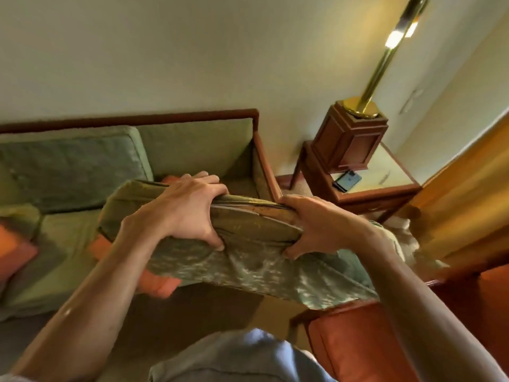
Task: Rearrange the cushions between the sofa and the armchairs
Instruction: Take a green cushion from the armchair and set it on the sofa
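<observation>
My left hand (190,213) and right hand (316,227) both grip the top edge of the big green cushion (248,257), which I hold up above the sofa (192,144), beside the orange armchair (366,343).

A: What stands in the upper right of the frame?

B: A wooden side table (396,193) with a pale top, set in the corner of the room. On it sits a dark wooden box-shaped lamp base (347,142), and a brass lamp pole (385,64) rises out of it, slanting toward the top right corner.

A: Anything else on that table?

B: A dark phone (347,181) lies flat, just beside the lamp base, toward the lower side.

A: And behind all this?

B: A plain cream wall (165,51) fills the upper half. At the right edge hangs an orange-gold curtain (468,202). Brown carpet (198,307) shows at lower centre.
</observation>
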